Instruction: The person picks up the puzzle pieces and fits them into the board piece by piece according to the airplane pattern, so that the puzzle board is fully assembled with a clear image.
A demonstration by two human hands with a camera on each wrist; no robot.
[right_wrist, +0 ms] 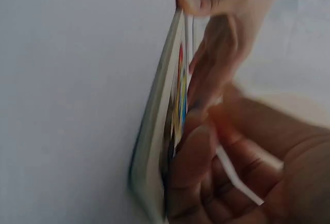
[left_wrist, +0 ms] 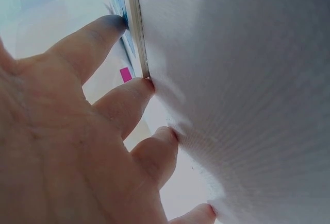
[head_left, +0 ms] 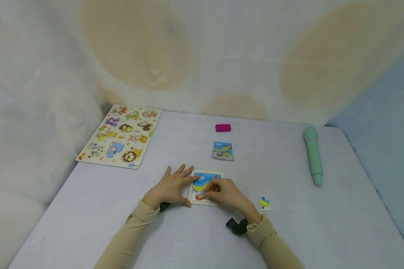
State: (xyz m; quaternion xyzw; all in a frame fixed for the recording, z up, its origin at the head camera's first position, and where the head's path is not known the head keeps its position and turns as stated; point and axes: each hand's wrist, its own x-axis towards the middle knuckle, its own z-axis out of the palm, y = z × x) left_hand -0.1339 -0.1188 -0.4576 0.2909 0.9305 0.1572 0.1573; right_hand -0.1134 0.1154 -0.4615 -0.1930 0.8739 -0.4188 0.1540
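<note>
A small jigsaw puzzle in a pale frame [head_left: 202, 203] lies in front of me, its picture blue, yellow and red. My left hand [head_left: 170, 188] is spread at its left side; in the left wrist view one fingertip rests on the picture and another touches the frame's corner. Over the right part of the picture, my right hand [head_left: 227, 192] has its fingers curled in. A thin white-edged jigsaw piece [right_wrist: 237, 177] shows between those fingers in the right wrist view, mostly hidden by them. One loose jigsaw piece [head_left: 264, 204], yellow, blue and white, lies right of the right wrist.
Behind the frame lies a small square picture packet [head_left: 223, 151], with a magenta block [head_left: 223, 128] farther back. An animal puzzle board [head_left: 121, 134] occupies the back left. At the right lies a green microphone-shaped object [head_left: 313, 155]. Fabric walls rise behind and beside the table [head_left: 175, 239].
</note>
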